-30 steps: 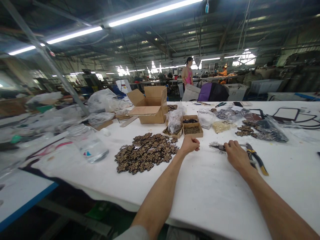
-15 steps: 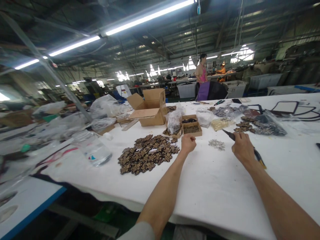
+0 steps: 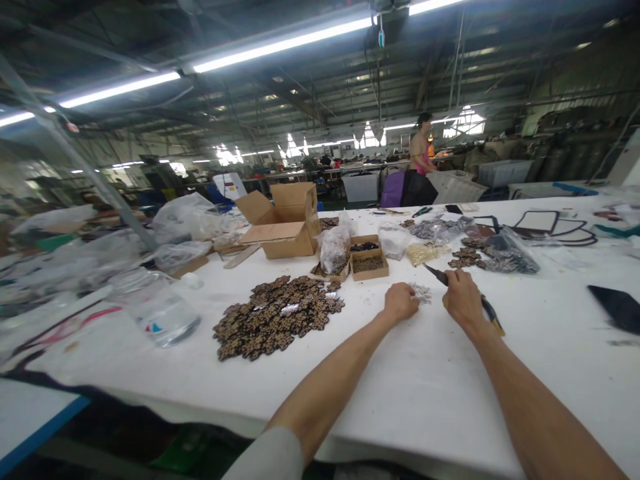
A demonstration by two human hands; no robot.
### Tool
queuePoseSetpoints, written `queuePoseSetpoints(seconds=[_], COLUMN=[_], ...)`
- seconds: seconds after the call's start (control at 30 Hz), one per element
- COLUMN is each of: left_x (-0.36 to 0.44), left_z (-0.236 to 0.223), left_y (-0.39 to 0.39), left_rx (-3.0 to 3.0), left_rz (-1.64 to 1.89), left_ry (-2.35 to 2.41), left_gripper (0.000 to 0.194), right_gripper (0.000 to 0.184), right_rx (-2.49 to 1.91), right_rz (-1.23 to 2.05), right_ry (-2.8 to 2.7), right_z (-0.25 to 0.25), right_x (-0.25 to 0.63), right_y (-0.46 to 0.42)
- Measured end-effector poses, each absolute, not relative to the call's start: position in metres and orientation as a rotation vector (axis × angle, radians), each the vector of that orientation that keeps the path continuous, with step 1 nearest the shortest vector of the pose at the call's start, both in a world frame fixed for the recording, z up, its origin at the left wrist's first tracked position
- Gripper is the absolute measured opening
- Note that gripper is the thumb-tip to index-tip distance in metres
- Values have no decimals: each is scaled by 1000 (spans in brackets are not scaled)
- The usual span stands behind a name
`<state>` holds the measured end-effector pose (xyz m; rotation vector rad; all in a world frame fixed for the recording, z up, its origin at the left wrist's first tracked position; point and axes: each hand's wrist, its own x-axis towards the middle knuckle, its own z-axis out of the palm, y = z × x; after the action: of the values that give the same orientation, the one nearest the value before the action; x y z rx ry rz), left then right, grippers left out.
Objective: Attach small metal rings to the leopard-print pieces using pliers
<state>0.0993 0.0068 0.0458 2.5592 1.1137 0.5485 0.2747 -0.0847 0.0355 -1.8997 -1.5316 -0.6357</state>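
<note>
My right hand [image 3: 463,300] is closed round a pair of pliers [image 3: 437,275] with yellow-and-black handles, the dark tip pointing up and left off the white table [image 3: 425,387]. My left hand [image 3: 400,302] rests as a loose fist on the table, right beside a small heap of tiny silvery metal pieces [image 3: 423,292]. What its fingers hold, if anything, is hidden. A wide spread of dark brown flower-shaped ornaments [image 3: 277,315] lies to the left of my left hand.
Small cardboard trays of beads [image 3: 369,264] and plastic bags [image 3: 334,248] sit behind the hands, an open cardboard box [image 3: 283,223] further back. A clear bottle [image 3: 155,307] lies at left, a dark phone [image 3: 620,308] at right. A person stands far behind the table.
My right hand picked the pliers up off the table and raised their tip. My left hand slid right to the heap of metal pieces. The camera view shifted to the right.
</note>
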Motion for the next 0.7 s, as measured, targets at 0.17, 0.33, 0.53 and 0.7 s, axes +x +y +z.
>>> queuePoseSetpoints(seconds=[0.17, 0.33, 0.53, 0.7], left_x=[115, 123, 123, 118], left_z=[25, 21, 30, 36], left_y=[0, 1, -8, -11], left_rx=[2588, 2653, 2799, 2680], left_rz=[452, 289, 95, 250], left_ry=[1101, 1156, 1092, 1221], left_gripper=[15, 24, 30, 27], right_gripper=[45, 44, 44, 46], right_rx=[-1910, -1923, -1887, -1762], right_rz=[-618, -588, -583, -550], right_ry=[-1533, -1583, -1557, -1546], right_z=[30, 23, 26, 32], right_x=[272, 270, 265, 260], right_y=[-85, -83, -86, -84])
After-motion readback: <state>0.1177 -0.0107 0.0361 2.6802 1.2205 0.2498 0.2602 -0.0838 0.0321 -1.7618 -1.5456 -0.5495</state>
